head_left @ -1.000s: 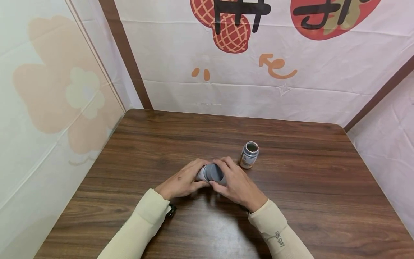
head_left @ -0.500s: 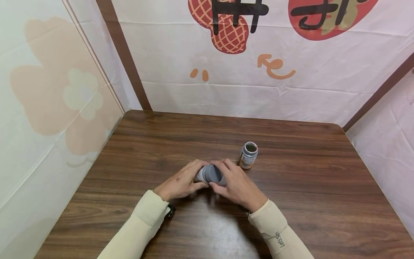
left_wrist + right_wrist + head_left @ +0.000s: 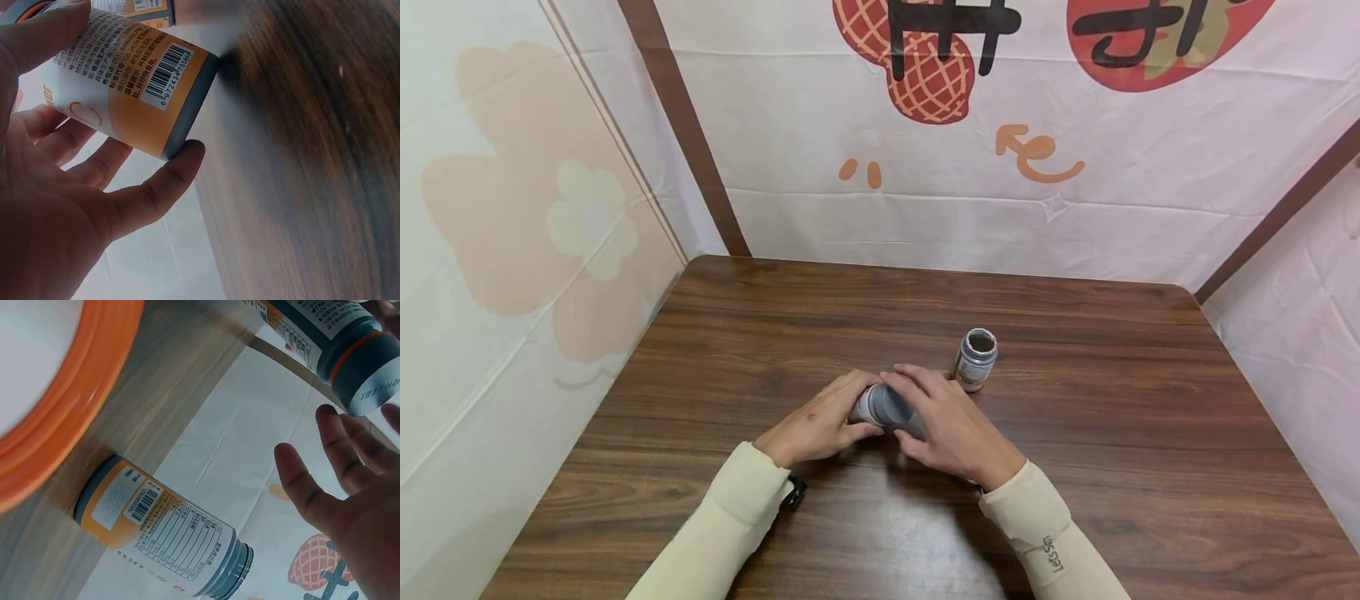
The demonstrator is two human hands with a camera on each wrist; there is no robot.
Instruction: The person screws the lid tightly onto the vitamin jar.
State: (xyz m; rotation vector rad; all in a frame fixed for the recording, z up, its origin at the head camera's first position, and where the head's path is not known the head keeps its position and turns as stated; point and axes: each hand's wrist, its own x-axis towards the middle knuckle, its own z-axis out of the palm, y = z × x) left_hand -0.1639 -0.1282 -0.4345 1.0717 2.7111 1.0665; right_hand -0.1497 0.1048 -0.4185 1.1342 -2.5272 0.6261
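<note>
My left hand (image 3: 820, 423) grips a small supplement bottle (image 3: 140, 84) with an orange, white and grey label. The bottle leans to the right, its dark grey cap (image 3: 891, 405) on. In the left wrist view, the thumb lies over the label and a fingertip touches the base. Around the cap is my right hand (image 3: 953, 429), its fingers spread and mostly straight. In the right wrist view, those fingers (image 3: 303, 494) stand just off the cap. A second, similar bottle (image 3: 976, 365) stands upright and uncapped beyond the right hand.
A dark wood table (image 3: 1097, 400) lies under everything, with a printed fabric sheet (image 3: 805, 108) behind it. Very near the right wrist camera is an orange-rimmed round thing (image 3: 112, 381) with a white inside; I cannot make it out in the head view.
The right thumb and fingers have spread apart and eased off the cap. The left hand and its bottle have stayed nearly in place. The uncapped bottle has not moved on the table.
</note>
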